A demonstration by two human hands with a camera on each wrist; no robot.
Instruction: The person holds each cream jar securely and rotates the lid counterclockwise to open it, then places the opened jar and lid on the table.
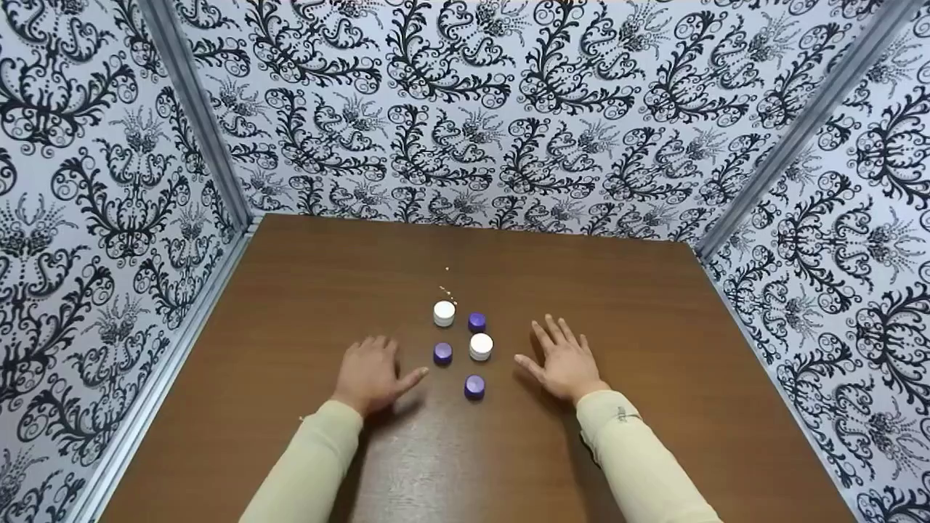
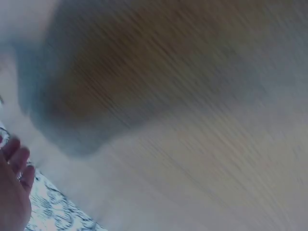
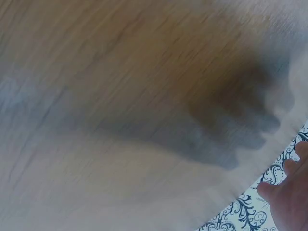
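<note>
Five small caps sit in a loose cluster near the middle of the brown table (image 1: 654,305), and from my remote station only the head view shows them. Farthest from the person is a white cap (image 1: 444,313), with a purple cap (image 1: 476,322) just beside it on the right. Nearer in are a second purple cap (image 1: 442,353) and a second white cap (image 1: 481,346), side by side but apart. A third purple cap (image 1: 474,386) lies nearest the person, between the two hands.

I record the left hand (image 1: 372,375) palm down on the table left of the cluster, fingers relaxed, thumb pointing toward the second purple cap without touching it. The right hand (image 1: 563,359) lies palm down right of the cluster, fingers straight and spread, near the second white cap but apart from it. Neither hand holds anything. Both forearms wear cream sleeves (image 1: 312,465).

Both wrist views are heavily blurred. The left wrist view shows only wood grain, a dark shadow and the edge of the left hand (image 2: 13,192) at the lower left corner; the right wrist view shows the same wood, a finger-shaped shadow and part of the right hand (image 3: 291,202) at the lower right. No cap appears in either.

Patterned black-and-white walls (image 1: 508,109) enclose the table on three sides.
</note>
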